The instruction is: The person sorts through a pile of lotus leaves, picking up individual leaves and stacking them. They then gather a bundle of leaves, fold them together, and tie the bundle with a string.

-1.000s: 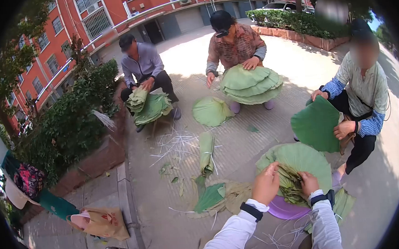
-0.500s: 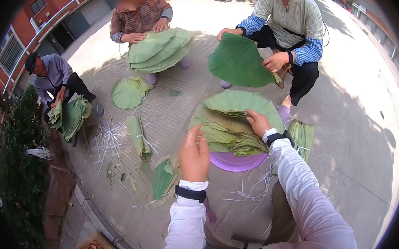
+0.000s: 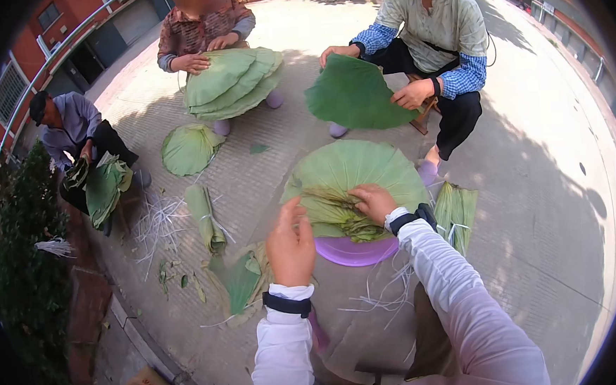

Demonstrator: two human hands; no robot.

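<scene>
Grey ribbed concrete ground [image 3: 251, 185] lies outdoors, partly in sun and partly in shade, with a red building [image 3: 54, 17] at the upper left. On it stands a round purple plastic basin [image 3: 354, 253], and large round pale-green leaves [image 3: 366, 164] are spread over it, reaching beyond its rim. At their near side are crumpled yellow-green folds [image 3: 330, 212]. The right hand [image 3: 372, 203] has its fingertips upon these folds; whether they pinch firmly, I cannot tell. The left hand [image 3: 290, 243] is raised just beside the left edge, its thumb and fingers apart, with nothing visible between them. White thin strips [image 3: 378, 301] lie loose near the basin, and a tied green leaf bundle [image 3: 456, 219] rests to its right. In my judgement, the folds may tear if the right hand pulls strongly while the left gives no support. Also, the leaves could slip to one side, because they overhang the rim. Loose strips might become caught among the leaves, since they lie so near.
</scene>
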